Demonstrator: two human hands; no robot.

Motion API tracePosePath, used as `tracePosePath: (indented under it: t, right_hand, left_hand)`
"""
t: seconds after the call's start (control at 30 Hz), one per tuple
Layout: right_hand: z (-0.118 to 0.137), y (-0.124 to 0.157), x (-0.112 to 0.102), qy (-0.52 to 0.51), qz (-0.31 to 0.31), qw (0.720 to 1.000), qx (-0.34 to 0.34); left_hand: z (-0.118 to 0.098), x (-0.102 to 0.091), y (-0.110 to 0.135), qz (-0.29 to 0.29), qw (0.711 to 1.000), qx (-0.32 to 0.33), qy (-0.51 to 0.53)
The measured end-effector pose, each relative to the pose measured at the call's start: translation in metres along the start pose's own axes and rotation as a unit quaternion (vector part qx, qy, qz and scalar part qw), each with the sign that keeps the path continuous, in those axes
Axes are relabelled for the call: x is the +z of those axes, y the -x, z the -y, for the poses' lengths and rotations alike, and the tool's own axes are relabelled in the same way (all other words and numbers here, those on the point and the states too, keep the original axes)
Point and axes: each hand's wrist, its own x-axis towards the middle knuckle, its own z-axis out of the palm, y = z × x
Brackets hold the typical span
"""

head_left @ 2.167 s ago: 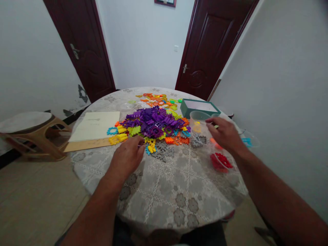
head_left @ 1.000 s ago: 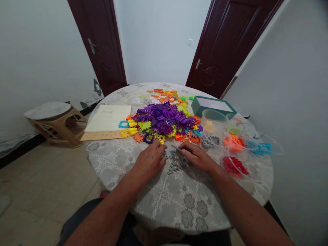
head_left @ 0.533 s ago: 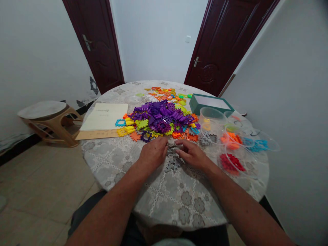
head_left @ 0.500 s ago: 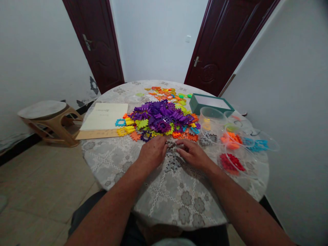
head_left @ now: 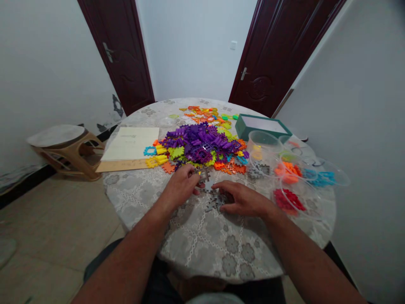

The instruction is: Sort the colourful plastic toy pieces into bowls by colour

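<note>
A small heap of grey plastic puzzle pieces [head_left: 211, 202] lies on the round table [head_left: 202, 249] in front of me. My left hand [head_left: 182, 183] has its fingers curled around a few grey pieces at the heap's far edge. My right hand [head_left: 242, 198] rests on the heap's right side, fingers bent over the pieces. Just beyond the hands spreads a big pile of purple pieces [head_left: 202, 143] ringed with yellow, green and orange ones.
Clear plastic bowls at the right hold sorted pieces: red [head_left: 289, 200], orange [head_left: 286, 171], blue [head_left: 322, 177], grey [head_left: 261, 169]. A green box [head_left: 262, 125] stands behind them. A paper sheet on cardboard [head_left: 129, 145] lies at the left. A stool [head_left: 65, 147] stands by the wall.
My right hand came back from the bowls to the grey heap. Since half a second ago the left hand has closed on grey pieces and the right hand has slid slightly nearer me.
</note>
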Motion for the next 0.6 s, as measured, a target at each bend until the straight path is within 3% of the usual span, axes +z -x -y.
tracePosePath:
  t: [0.37, 0.6]
  right_hand:
    - [0.009, -0.003, 0.005, 0.059, 0.010, 0.998, -0.011]
    - [0.013, -0.003, 0.008, 0.049, -0.008, 0.999, -0.011]
  left_hand:
    - [-0.008, 0.002, 0.005, 0.005, 0.979, -0.058, 0.198]
    - [-0.001, 0.003, 0.001, 0.011, 0.965, -0.059, 0.255]
